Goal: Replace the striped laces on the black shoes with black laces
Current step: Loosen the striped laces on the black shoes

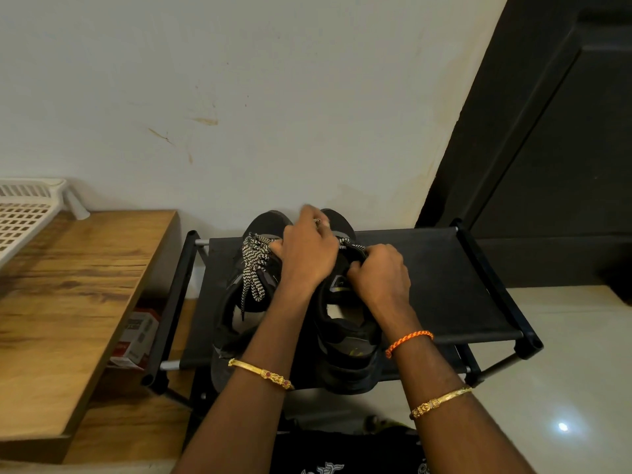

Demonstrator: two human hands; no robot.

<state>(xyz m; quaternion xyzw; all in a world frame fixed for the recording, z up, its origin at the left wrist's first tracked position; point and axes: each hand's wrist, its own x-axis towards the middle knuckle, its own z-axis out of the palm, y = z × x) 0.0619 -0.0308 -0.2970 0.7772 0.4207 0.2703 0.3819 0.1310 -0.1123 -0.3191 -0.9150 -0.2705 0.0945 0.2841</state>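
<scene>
Two black fabric low-top shoes stand side by side on a black cloth-topped metal shoe rack (444, 268), toes pointing away from the person. The right hand (379, 273) is curled round the soft padded tongue of the right shoe (345, 336). The left hand (309, 254), reaching across just beyond it, seems to pinch that shoe's flat woven black-and-white striped lace (345, 241), though its fingertips are hidden. The left shoe (236, 323), beside the left wrist, lies fully laced (254, 268).
</scene>
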